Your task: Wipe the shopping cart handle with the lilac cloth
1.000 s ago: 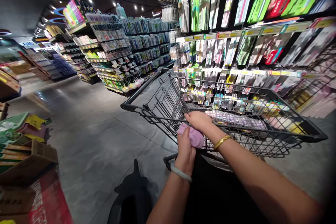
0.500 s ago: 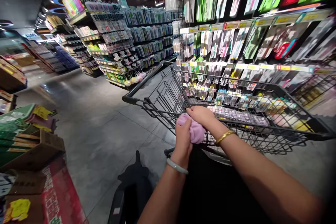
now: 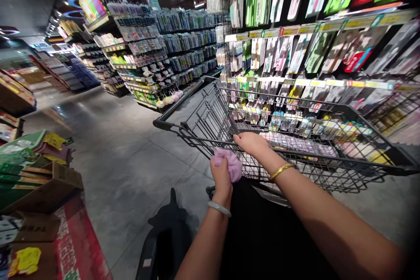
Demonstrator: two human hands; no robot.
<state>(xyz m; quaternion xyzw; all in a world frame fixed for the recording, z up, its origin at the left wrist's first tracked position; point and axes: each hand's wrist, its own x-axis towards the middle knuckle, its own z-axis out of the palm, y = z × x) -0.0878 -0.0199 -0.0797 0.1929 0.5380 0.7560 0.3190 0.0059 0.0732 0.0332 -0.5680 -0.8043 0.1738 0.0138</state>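
My left hand is closed round a small pink cloth, holding it against the near rim of a black wire shopping cart. A pale bangle sits on that wrist. My right hand, with a gold bangle on its wrist, rests on the cart's near rail just right of the cloth, fingers curled over the rail. The cart basket holds flat packets along its bottom.
Shelves of hanging packaged goods rise close on the right of the cart. More stocked shelving runs along the aisle ahead. Cardboard boxes with goods stand at the left. Grey tiled floor stretches between them.
My left hand has slid the pink cloth a little left along the cart rail, away from my right hand. The view has shifted slightly since a second ago.
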